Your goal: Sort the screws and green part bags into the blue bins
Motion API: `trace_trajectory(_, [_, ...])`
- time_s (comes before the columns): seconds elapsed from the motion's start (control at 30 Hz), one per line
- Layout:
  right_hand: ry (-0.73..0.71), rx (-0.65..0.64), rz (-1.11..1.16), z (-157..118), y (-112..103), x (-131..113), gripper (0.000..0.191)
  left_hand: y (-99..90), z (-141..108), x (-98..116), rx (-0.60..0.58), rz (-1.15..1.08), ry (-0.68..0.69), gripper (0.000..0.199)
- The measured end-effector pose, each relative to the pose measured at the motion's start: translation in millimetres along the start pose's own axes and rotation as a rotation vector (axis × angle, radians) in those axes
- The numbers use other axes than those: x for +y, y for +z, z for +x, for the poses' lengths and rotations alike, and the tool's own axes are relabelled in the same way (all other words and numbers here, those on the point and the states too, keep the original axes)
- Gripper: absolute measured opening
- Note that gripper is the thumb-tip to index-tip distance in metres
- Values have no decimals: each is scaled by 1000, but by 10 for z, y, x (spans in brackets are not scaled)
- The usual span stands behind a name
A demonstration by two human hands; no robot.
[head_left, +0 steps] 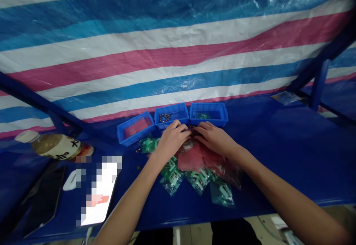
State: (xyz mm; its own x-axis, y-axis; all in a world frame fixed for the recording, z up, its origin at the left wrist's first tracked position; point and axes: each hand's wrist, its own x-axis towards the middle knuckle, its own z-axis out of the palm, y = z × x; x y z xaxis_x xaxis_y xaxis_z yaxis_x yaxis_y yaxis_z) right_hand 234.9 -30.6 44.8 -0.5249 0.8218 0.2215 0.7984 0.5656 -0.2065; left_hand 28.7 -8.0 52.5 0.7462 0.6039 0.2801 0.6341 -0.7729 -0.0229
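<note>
My left hand (174,138) and my right hand (213,137) meet over the pile in front of the bins, fingers bent inward. Both seem to pinch something small and dark between them, too covered to make out. Just below their fingertips lies a clear plastic bag (187,146). Pink-red plastic bags (190,159) spread beneath and in front of my hands. Nearer to me lie several small clear bags with green and white contents (198,179). Another green-filled bag (148,144) is left of my left hand.
Three blue bins stand behind my hands: the left bin (120,135) holds pink-red bags, the middle bin (183,108) small metallic parts, the right bin (224,113) a green-filled bag. A bottle (57,145), a lit phone (101,185) and a dark phone (44,200) lie left.
</note>
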Motion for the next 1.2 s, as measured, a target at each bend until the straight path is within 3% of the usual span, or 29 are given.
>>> trace_trajectory(0.33, [-5,-8,-11,11,-11,0,27,66,-114,-94,62,-264,-262,16])
trace_trajectory(0.57, [-17,-5,1,-4,-16,12,26,4,-214,-117,60,-286,-248,24])
trace_trajectory(1.03, [-7,-8,14,-8,-34,2,24,-21,-311,-138,170,-238,-279,15])
trace_trajectory(1.2, [-6,-10,11,-11,-28,8,24,-38,-325,-172,141,-96,-157,17])
